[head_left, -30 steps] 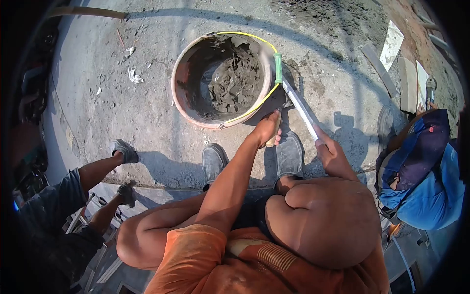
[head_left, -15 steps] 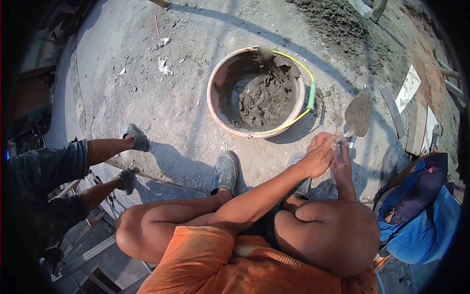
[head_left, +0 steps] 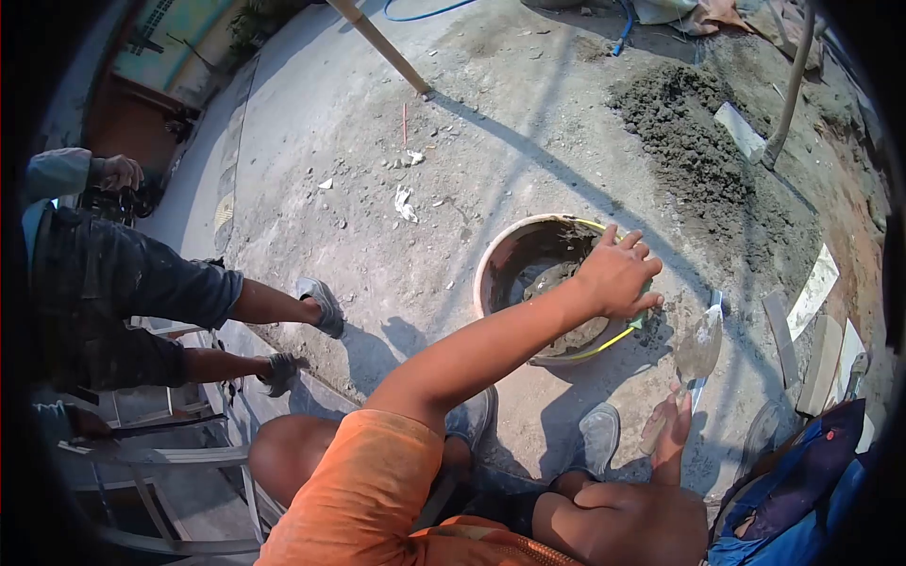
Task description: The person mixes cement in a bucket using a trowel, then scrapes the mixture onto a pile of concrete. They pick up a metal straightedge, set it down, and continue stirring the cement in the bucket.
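My left hand (head_left: 618, 274) is stretched over the right side of the mortar bucket (head_left: 483, 274), fingers spread. It covers part of the yellow handle, whose green grip (head_left: 640, 321) shows just under my thumb; whether I touch it I cannot tell. Grey wet mortar (head_left: 552, 275) lies inside the bucket, partly hidden by my forearm. Low on the right, my right hand (head_left: 672, 429) is closed around the handle of a trowel (head_left: 698, 347). The mortar-smeared blade points away from me, above the ground.
A heap of dark mortar (head_left: 694, 151) lies beyond the bucket. Wood strips (head_left: 821, 358) are at the right, beside a blue cloth bundle (head_left: 793, 491). Another person's legs (head_left: 255, 307) stand at the left. A pole (head_left: 382, 47) rises at the back.
My left hand has left the trowel area beside my right hand and reached over the bucket's rim. The view has shifted, showing more of the ground ahead. The trowel stays with my right hand.
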`<state>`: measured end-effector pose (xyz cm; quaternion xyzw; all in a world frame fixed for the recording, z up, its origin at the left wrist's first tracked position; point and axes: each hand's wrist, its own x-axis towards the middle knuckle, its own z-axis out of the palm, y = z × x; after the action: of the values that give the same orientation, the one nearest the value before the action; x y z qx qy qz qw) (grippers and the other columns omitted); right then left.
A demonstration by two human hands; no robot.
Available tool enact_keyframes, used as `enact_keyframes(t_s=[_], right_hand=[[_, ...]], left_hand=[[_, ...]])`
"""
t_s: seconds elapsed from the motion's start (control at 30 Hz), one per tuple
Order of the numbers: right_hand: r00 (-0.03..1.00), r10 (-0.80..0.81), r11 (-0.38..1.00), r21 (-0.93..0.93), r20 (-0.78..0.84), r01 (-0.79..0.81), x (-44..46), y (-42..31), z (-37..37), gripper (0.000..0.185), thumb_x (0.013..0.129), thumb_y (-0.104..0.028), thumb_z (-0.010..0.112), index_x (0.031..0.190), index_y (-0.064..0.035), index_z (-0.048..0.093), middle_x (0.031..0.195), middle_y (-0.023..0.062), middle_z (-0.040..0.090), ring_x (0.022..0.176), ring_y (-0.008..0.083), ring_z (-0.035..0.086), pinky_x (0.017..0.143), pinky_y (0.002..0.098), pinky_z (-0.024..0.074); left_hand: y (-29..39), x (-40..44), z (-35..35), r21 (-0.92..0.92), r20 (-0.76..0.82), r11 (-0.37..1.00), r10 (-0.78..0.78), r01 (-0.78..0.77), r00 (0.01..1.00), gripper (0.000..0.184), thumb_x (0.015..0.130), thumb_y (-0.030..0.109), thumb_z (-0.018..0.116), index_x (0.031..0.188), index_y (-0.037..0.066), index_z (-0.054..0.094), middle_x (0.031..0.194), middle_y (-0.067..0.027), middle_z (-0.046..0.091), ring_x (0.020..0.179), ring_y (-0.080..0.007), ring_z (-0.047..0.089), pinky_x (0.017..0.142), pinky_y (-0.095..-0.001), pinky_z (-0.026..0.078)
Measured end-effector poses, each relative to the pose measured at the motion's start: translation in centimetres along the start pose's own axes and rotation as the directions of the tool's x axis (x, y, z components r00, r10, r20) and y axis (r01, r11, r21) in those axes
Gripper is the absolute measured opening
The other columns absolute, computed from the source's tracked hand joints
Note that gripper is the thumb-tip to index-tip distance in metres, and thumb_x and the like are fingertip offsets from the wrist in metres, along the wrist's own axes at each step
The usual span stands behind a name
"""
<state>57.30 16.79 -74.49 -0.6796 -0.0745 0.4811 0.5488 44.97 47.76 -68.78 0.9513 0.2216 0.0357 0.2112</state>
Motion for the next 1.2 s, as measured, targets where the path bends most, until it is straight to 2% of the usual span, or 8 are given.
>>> enact_keyframes(t_s=[0.17, 0.23, 0.33, 0.4, 0.47, 0.57, 0.87, 1.2], right_hand=[[0.999, 0.05, 0.995, -0.091, -0.018, -0.051, -1.2, -1.6, -0.3, 0.041, 0.1, -0.015, 0.052, 0.14, -0.0065, 0.046, 0.071, 0.0029, 0.049, 0.046, 0.0121, 0.045, 0.041, 0.0271, 0.0409], [0.995, 0.042, 0.984, -0.178, 0.09, -0.025, -0.8, -2.2, -0.5, 0.047, 0.096, -0.012, 0.054, 0.142, -0.0064, 0.046, 0.072, 0.0029, 0.049, 0.051, 0.0114, 0.048, 0.044, 0.0273, 0.0414], [0.976, 0.068, 0.919, -0.393, 0.209, 0.02, 1.6, -3.9, -0.8, 0.046, 0.092, -0.01, 0.057, 0.137, -0.0053, 0.053, 0.075, 0.0033, 0.054, 0.058, 0.0138, 0.054, 0.05, 0.0297, 0.046], [0.961, -0.135, 0.779, -0.573, 0.241, 0.253, 3.5, -5.2, -1.1, 0.044, 0.088, -0.013, 0.064, 0.131, -0.0045, 0.059, 0.082, 0.0123, 0.066, 0.067, 0.0265, 0.065, 0.06, 0.0389, 0.0521], [0.797, -0.31, 0.274, -0.754, 0.518, 0.597, 2.8, -11.2, 1.4, 0.042, 0.085, -0.018, 0.068, 0.125, -0.0053, 0.062, 0.091, 0.023, 0.072, 0.08, 0.0424, 0.07, 0.072, 0.0486, 0.0531], [0.822, -0.159, -0.096, -0.837, 0.547, 0.539, 1.5, -18.8, 5.2, 0.04, 0.084, -0.03, 0.072, 0.118, -0.0112, 0.063, 0.091, 0.0236, 0.072, 0.088, 0.0482, 0.068, 0.077, 0.0552, 0.0531], [0.57, -0.14, -0.756, -0.459, 0.81, 0.467, 4.8, -24.4, 10.5, 0.023, 0.094, -0.013, 0.055, 0.111, -0.0216, 0.067, 0.078, 0.01, 0.065, 0.069, 0.0287, 0.071, 0.059, 0.0424, 0.0541], [0.823, -0.037, -0.579, -0.683, 0.567, 0.445, 7.9, -17.5, 8.0, 0.02, 0.1, -0.014, 0.047, 0.116, -0.0101, 0.058, 0.083, 0.0163, 0.071, 0.074, 0.0349, 0.072, 0.062, 0.0482, 0.056]], left_hand=[[-6.5, -7.3, -10.6, -0.246, -0.008, 0.928, -0.289, 0.278, 0.957, 0.06, 0.077, 0.023, 0.07, 0.132, 0.005, 0.053, 0.157, -0.0324, 0.034, 0.145, -0.0473, 0.036, 0.119, -0.0501, 0.035], [-11.3, -10.8, -12.0, -0.192, 0.131, 0.77, -0.595, 0.609, 0.793, 0.098, 0.069, 0.024, 0.082, 0.155, 0.009, 0.038, 0.158, -0.0351, 0.034, 0.133, -0.0478, 0.052, 0.109, -0.0465, 0.047], [-17.4, -16.1, -5.8, -0.302, 0.47, 0.479, -0.677, 0.824, 0.566, 0.1, 0.073, 0.043, 0.085, 0.151, -0.002, 0.041, 0.133, -0.0296, 0.063, 0.117, -0.0427, 0.066, 0.097, -0.0429, 0.057], [-13.1, -18.5, -1.9, -0.586, 0.276, 0.216, -0.853, 0.781, 0.444, 0.092, 0.074, 0.061, 0.081, 0.133, -0.005, 0.056, 0.124, -0.0288, 0.067, 0.113, -0.0402, 0.068, 0.092, -0.045, 0.056], [-13.3, -18.7, 4.5, -0.574, 0.007, 0.299, -0.929, 0.763, 0.369, 0.088, 0.076, 0.064, 0.08, 0.127, -0.003, 0.058, 0.12, -0.0291, 0.069, 0.112, -0.0435, 0.068, 0.098, -0.0471, 0.052], [-12.8, -17.5, 6.3, -0.7, -0.105, 0.273, -0.953, 0.66, 0.283, 0.071, 0.084, 0.062, 0.074, 0.115, -0.001, 0.066, 0.107, -0.0275, 0.072, 0.104, -0.043, 0.07, 0.09, -0.0476, 0.053], [-5.7, -10.2, -0.4, -0.656, -0.154, 0.497, -0.825, 0.568, 0.544, 0.049, 0.1, 0.047, 0.06, 0.092, -0.001, 0.069, 0.086, -0.0299, 0.068, 0.088, -0.05, 0.067, 0.078, -0.0535, 0.051], [-4.1, -8.7, -0.5, -0.538, -0.29, 0.643, -0.749, 0.545, 0.596, 0.042, 0.1, 0.04, 0.061, 0.091, 0.0, 0.069, 0.079, -0.0284, 0.067, 0.078, -0.0509, 0.066, 0.071, -0.0557, 0.051]])
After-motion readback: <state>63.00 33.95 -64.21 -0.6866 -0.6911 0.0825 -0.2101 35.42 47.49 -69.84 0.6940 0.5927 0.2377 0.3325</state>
